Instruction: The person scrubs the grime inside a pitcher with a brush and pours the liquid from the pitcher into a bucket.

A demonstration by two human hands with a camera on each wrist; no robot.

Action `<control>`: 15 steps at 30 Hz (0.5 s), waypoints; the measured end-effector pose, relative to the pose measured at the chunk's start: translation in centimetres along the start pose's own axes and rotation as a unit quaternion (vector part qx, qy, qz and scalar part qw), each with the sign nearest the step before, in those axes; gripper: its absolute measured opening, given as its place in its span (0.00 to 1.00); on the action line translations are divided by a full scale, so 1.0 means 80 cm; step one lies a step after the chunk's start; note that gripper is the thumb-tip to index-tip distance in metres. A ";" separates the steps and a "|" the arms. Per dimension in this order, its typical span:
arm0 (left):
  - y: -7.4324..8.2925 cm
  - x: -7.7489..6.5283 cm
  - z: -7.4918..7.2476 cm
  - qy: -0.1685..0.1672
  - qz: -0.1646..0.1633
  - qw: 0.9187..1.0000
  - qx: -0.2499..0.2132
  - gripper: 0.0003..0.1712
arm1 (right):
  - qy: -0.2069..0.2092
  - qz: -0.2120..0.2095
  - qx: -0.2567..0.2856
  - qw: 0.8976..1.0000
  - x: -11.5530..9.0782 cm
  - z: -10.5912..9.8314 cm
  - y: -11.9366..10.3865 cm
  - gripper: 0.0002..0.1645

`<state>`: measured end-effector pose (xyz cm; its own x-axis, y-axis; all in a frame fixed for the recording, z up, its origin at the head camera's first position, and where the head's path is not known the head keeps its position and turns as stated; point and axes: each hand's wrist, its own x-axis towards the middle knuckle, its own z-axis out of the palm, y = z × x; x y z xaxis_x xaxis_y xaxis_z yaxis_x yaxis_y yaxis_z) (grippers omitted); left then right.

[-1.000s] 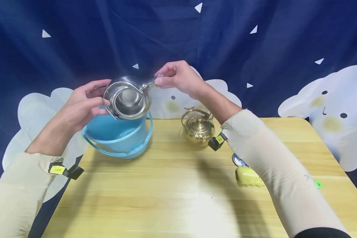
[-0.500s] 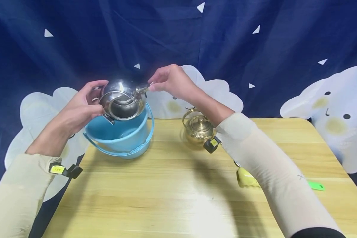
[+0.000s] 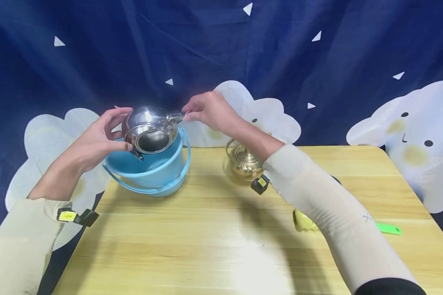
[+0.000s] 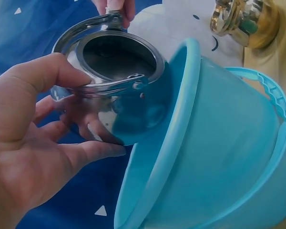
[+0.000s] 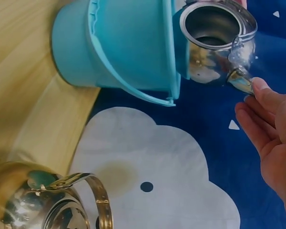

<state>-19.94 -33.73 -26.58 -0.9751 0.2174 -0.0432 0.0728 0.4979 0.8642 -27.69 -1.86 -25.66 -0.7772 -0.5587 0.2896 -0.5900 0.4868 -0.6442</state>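
Note:
A shiny silver teapot point(image 3: 145, 119), lidless, is held tilted over the back of a light blue bucket point(image 3: 151, 182). Its round mouth faces toward me and somewhat downward, and the handle hangs folded beside the mouth. My left hand point(image 3: 92, 141) grips the round body from the left, thumb near the rim and fingers behind and beneath in the left wrist view. With thumb and fingertips, my right hand point(image 3: 212, 112) pinches the end of the spout point(image 5: 240, 81). Inside the teapot point(image 4: 119, 59) it looks dark.
A gold teapot point(image 3: 241, 166) with its lid on stands right of the bucket, near my right forearm. Farther right, a yellow object point(image 3: 303, 221) and a green handle point(image 3: 389, 228) lie on the wooden table point(image 3: 192, 246), partly hidden by my sleeve. A patterned blue curtain point(image 3: 192, 41) hangs behind.
The silver teapot has tipped further, its mouth turning lower toward the bucket, and shifted slightly left. My right hand has moved left and down with the spout; my left hand still grips the body.

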 end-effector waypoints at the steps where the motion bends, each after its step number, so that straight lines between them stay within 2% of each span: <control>1: -0.001 0.000 0.000 0.000 0.001 1.000 0.001 0.58 | -0.001 -0.002 0.000 1.000 0.000 0.001 0.001 0.14; 11: -0.011 0.000 0.004 0.008 0.027 1.000 -0.007 0.58 | 0.017 -0.054 -0.022 0.998 -0.008 0.010 0.006 0.11; 15: -0.012 -0.002 0.010 0.020 0.032 0.999 -0.013 0.58 | 0.021 -0.059 -0.028 0.998 -0.011 0.013 0.006 0.11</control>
<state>-19.67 -33.58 -27.83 -0.9763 0.2139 0.0321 0.1301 0.4622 0.8772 -27.06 -1.80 -26.99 -0.7101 -0.5853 0.3913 -0.6875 0.4569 -0.5644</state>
